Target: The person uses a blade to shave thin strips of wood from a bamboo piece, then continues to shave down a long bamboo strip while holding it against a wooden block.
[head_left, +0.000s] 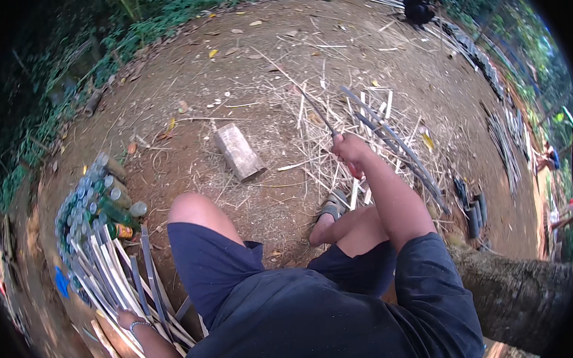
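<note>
My right hand (351,151) is closed round the handle of a long, thin-bladed knife (320,114); a red bit of the handle shows below the fist. The dark blade points forward and to the left, over the litter of shavings. Low on the left, my left hand (128,319), with a bracelet at its wrist, is at a bundle of split bamboo strips (110,272). Its fingers appear closed on the strips, though they show only in part. Between my knees and the shavings, a squared wooden block (240,151) rests on the ground.
Glass bottles (103,201) are heaped at the left. Pale shavings (317,138) and long dark strips (401,147) lie ahead to the right. A tree trunk (519,290) is at my right side. Another person (421,4) crouches far off; dark tubes (476,214) stand right.
</note>
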A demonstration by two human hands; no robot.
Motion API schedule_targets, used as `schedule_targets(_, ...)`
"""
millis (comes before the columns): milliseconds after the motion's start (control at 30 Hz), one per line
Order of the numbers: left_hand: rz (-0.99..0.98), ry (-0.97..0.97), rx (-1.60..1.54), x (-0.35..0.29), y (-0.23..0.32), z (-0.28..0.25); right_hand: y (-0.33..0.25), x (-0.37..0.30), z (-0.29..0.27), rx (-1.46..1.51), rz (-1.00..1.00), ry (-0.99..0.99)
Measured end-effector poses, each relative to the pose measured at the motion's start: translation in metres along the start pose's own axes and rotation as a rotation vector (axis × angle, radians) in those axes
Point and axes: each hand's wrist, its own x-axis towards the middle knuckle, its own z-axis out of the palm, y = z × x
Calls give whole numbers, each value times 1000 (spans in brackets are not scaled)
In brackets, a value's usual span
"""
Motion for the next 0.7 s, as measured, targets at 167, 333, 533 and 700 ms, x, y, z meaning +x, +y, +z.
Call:
schedule_targets(167, 179, -498, -293, -120, 195, 82, 72, -55, -88, 2, 92, 220)
schedule_targets(333, 479, -908, -299, -217, 281, 163, 229, -63, -66, 166, 305, 503)
schedule_targets(533, 757, -1327, 62, -377, 312, 240, 309, -74, 57, 676, 722, 678)
schedule_targets(700, 1229, -1699, 533, -525, 288, 266, 374, -75, 130, 408, 872, 666)
